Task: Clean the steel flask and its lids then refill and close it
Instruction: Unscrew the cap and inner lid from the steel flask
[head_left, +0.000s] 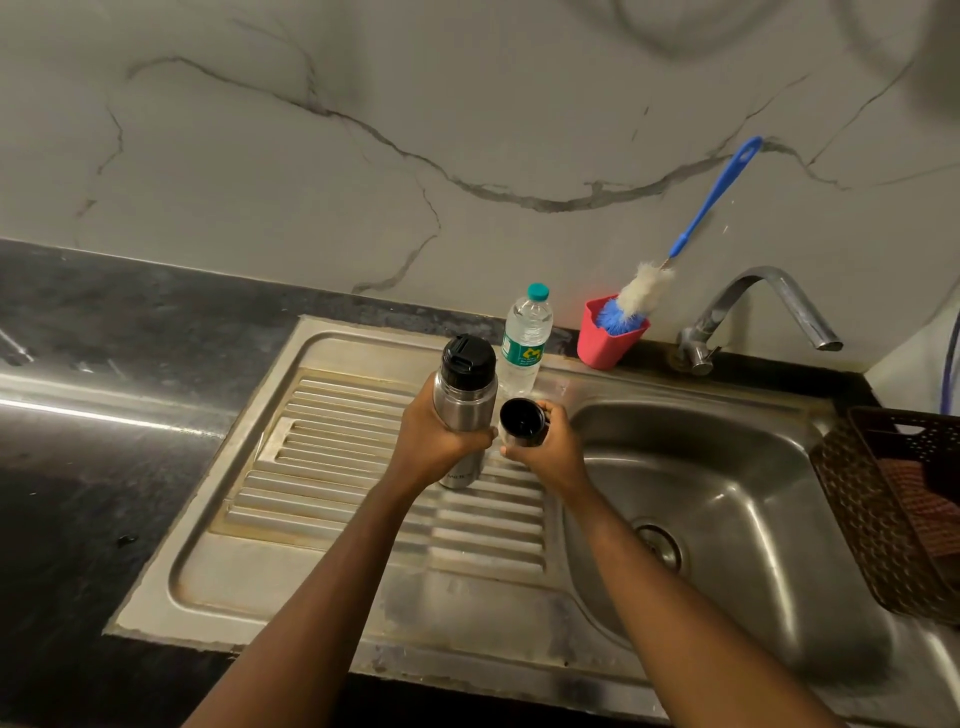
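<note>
The steel flask (464, 402) stands upright on the ribbed drainboard (353, 457), its black inner lid (468, 354) on top. My left hand (434, 441) grips the flask's body around the middle. Just to its right, my right hand (548, 447) holds the steel outer cap (522, 422), tilted so that its dark inside faces me. A clear plastic water bottle (525, 340) with a teal cap stands right behind the flask. A blue-handled bottle brush (670, 265) leans in a red cup (608, 338) against the wall.
The sink basin (727, 499) lies to the right, with a steel tap (769, 306) behind it. A brown plastic basket (893, 499) with cloth sits at the far right. Black countertop (104, 467) stretches to the left.
</note>
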